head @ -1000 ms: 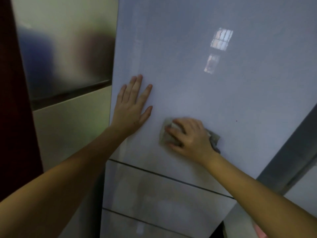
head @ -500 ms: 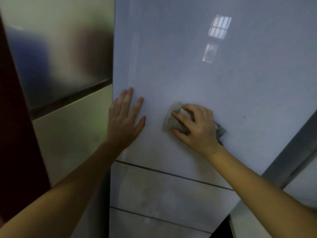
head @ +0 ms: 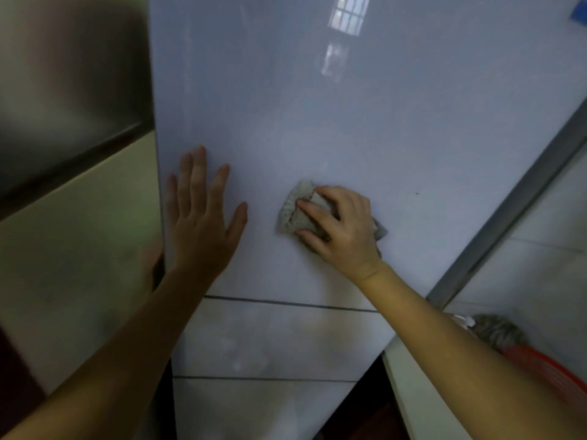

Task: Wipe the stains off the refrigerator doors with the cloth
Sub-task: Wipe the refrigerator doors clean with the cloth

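Kitchen surroundings frame the shot: at the left edge of the frame a brushed steel and cream cabinet side (head: 79, 217) stands beside the appliance, and the glossy pale blue-white refrigerator upper door (head: 317, 106) fills the middle and top. Toward the lower left of that door the left hand (head: 200, 223) lies flat with its fingers spread wide, palm against the panel near its left edge, holding nothing and seemingly bracing the door. Right of it, at mid-frame, the right hand (head: 340, 230) is curled over a crumpled grey-beige wiping cloth (head: 295, 211), fingers pinning the wad against the door so that its bunched end sticks out to the left of the fingertips and a corner shows behind the wrist. Further right a tiny dark speck (head: 417, 194) sits on the door, well apart from the cloth; it looks like a mark not yet reached. Below the hands, two dark horizontal seams set off a white lower drawer panel (head: 270, 341) with cloudy smudges, and another panel under that. At the lower right corner a grey mop-like bundle (head: 495, 331) rests over something orange-red (head: 546, 373). By my reading the wiping is under way on the upper door, with the speck and the lower smudges left. Count: two hands, one cloth, three door panels visible, one distinct speck.
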`<control>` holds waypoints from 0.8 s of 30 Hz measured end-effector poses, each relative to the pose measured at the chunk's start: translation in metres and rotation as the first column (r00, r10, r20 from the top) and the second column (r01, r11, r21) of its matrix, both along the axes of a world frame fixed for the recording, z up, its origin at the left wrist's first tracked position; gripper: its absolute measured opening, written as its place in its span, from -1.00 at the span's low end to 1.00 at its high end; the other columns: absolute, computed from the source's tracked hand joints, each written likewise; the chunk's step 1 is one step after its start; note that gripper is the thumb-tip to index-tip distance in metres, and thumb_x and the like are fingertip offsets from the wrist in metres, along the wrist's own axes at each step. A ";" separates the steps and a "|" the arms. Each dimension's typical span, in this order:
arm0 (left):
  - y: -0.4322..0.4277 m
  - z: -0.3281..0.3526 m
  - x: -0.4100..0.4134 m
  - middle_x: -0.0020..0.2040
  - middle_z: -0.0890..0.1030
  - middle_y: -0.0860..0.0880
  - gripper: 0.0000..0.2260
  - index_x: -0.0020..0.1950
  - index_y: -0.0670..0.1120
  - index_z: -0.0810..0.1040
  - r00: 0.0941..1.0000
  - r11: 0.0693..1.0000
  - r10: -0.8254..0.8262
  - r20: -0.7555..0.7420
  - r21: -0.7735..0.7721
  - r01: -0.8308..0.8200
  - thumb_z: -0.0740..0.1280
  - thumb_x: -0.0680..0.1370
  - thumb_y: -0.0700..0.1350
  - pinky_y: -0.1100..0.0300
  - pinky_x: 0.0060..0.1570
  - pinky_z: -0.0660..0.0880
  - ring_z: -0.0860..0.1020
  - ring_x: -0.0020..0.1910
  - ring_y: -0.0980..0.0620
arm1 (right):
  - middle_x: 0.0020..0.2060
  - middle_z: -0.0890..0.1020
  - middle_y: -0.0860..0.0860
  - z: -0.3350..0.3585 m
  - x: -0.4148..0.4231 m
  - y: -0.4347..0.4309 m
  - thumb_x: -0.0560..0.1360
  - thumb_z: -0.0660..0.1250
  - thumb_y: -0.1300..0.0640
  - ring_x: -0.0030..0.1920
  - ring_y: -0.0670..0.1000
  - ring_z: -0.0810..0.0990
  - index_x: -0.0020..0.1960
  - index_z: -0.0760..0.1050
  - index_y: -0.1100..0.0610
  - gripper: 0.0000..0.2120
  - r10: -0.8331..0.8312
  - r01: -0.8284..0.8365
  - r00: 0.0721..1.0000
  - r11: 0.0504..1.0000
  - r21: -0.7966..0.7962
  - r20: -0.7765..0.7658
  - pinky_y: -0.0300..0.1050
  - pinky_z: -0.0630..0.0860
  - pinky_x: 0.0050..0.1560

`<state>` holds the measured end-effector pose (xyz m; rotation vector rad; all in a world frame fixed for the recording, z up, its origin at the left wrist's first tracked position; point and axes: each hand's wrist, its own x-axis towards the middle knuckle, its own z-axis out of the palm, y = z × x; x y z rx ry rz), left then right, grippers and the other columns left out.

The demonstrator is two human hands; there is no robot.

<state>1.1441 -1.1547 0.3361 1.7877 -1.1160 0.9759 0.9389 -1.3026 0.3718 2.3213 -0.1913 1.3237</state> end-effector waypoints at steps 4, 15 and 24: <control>0.005 0.002 0.003 0.62 0.13 -0.24 -0.45 0.56 -0.13 0.28 1.000 1.000 -0.015 0.016 0.020 0.015 0.23 0.64 0.11 -0.22 0.58 0.06 0.08 0.62 -0.24 | 0.19 0.60 0.20 0.002 -0.018 -0.004 0.53 0.48 -0.06 0.18 0.18 0.55 0.25 0.65 0.11 -0.63 -0.048 0.042 0.996 0.997 0.070 0.078 0.10 0.46 0.15; -0.002 0.001 -0.007 0.62 0.13 -0.25 -0.44 0.58 -0.14 0.26 0.987 0.994 -0.036 0.160 0.104 0.019 0.19 0.64 0.10 -0.30 0.55 0.09 0.08 0.62 -0.26 | 0.27 0.53 0.21 0.070 -0.096 -0.050 0.56 0.45 0.08 0.26 0.18 0.46 0.34 0.59 0.12 -0.63 -0.189 0.112 0.905 0.970 0.215 0.381 0.16 0.46 0.27; -0.016 -0.007 -0.013 0.63 0.08 -0.26 -0.40 0.57 -0.17 0.23 0.990 0.998 -0.003 0.138 0.057 -0.005 0.20 0.62 0.13 -0.30 0.57 0.00 0.02 0.63 -0.26 | 0.30 0.46 0.15 -0.055 -0.121 -0.062 0.55 0.43 0.00 0.24 0.21 0.51 0.34 0.57 0.13 -0.59 -0.120 0.114 0.989 0.991 0.074 0.092 0.18 0.49 0.20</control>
